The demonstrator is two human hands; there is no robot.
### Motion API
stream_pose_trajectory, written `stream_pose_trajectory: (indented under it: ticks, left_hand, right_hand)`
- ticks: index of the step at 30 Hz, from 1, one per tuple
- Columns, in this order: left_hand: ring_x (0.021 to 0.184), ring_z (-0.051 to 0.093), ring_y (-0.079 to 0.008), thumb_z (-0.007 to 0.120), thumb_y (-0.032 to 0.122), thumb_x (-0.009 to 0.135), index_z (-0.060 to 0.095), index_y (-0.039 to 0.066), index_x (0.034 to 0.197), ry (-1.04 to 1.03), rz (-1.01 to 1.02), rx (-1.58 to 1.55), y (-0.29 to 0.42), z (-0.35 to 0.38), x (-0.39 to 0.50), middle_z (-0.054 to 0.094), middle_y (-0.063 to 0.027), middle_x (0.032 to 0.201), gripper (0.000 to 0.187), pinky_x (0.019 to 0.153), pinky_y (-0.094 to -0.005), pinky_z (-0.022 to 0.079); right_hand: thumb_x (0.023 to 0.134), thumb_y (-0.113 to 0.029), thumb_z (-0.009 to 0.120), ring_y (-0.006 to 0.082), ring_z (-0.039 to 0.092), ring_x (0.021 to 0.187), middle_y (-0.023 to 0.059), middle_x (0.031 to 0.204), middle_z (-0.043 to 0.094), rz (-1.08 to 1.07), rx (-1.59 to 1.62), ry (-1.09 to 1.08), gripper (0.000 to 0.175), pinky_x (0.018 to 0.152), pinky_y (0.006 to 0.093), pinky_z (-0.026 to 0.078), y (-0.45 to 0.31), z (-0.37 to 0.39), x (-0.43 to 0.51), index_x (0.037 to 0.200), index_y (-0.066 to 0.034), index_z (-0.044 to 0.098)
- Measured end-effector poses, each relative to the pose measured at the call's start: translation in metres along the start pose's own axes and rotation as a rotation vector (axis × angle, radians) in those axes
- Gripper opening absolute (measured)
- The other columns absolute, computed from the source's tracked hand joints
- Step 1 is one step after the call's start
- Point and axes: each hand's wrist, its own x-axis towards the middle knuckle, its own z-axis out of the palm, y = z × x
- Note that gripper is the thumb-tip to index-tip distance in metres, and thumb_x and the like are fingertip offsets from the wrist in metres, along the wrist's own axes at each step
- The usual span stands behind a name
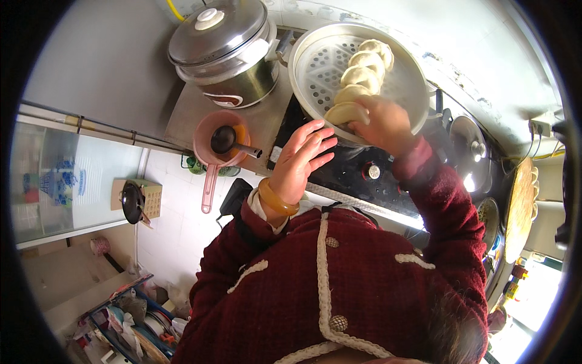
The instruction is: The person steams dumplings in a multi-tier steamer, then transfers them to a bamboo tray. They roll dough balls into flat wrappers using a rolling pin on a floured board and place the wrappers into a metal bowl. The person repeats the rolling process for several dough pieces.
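A round metal steamer tray (313,68) with a perforated base sits over the black stove top. Several pale crescent dumplings (360,76) lie in one overlapping row across it. My right hand (386,123) reaches over the tray's near rim, its fingers gripping the nearest dumpling (345,113) at the front end of the row. Part of that dumpling is hidden behind my fingers. My left hand (302,159), with an amber-coloured bangle at the wrist, hovers just left of the tray's near rim. Its fingers are spread and nothing is in them.
A lidded metal pot (241,86) stands left of the tray. In front of it, a pink long-handled dipper (209,168) holds a dark ladle (223,139). A stove knob (373,171) faces me. Pot lids (466,136) and a round wooden board (518,214) edged with dumplings are at right.
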Motion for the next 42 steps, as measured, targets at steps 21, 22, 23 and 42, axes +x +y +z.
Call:
stream_pose_trajectory:
  ticks: [21,22,23,42]
  left_hand:
    - [0.116,0.055,-0.0277,0.044,0.029,0.099,0.043,0.003,0.13,-0.142,-0.08,0.119,-0.056,0.067,0.003,0.054,-0.0186,0.126,0.041,0.098,-0.0398,0.044]
    - [0.115,0.056,-0.0277,0.044,0.028,0.099,0.044,0.002,0.129,-0.146,-0.087,0.103,-0.064,0.077,0.004,0.055,-0.0188,0.125,0.04,0.098,-0.04,0.044]
    - [0.114,0.056,-0.0279,0.044,0.027,0.099,0.044,0.002,0.129,-0.156,-0.079,0.091,-0.073,0.087,0.004,0.055,-0.0187,0.125,0.039,0.098,-0.04,0.044]
    - [0.106,0.061,-0.0291,0.047,0.021,0.098,0.048,0.001,0.122,-0.714,-0.449,0.145,-0.191,0.277,0.023,0.06,-0.0197,0.117,0.031,0.094,-0.0405,0.048]
  right_hand:
    - [0.075,-0.025,0.074,0.0229,0.066,0.07,0.0086,0.093,0.067,0.105,0.238,0.327,0.034,0.06,0.0323,0.052,0.052,-0.067,-0.129,0.102,-0.0063,0.066]
    - [0.071,-0.016,0.079,0.0206,0.065,0.071,0.0084,0.094,0.067,0.145,0.255,0.305,0.037,0.062,0.0309,0.052,0.061,-0.071,-0.138,0.104,-0.0049,0.065]
    - [0.07,-0.015,0.079,0.0205,0.065,0.071,0.008,0.093,0.067,0.142,0.26,0.328,0.037,0.062,0.0311,0.051,0.071,-0.075,-0.148,0.103,-0.0053,0.066]
    - [0.074,-0.028,0.076,0.0242,0.065,0.071,0.0127,0.08,0.067,0.988,-0.27,0.669,0.031,0.065,0.0343,0.051,0.292,-0.205,-0.507,0.09,-0.0028,0.068]
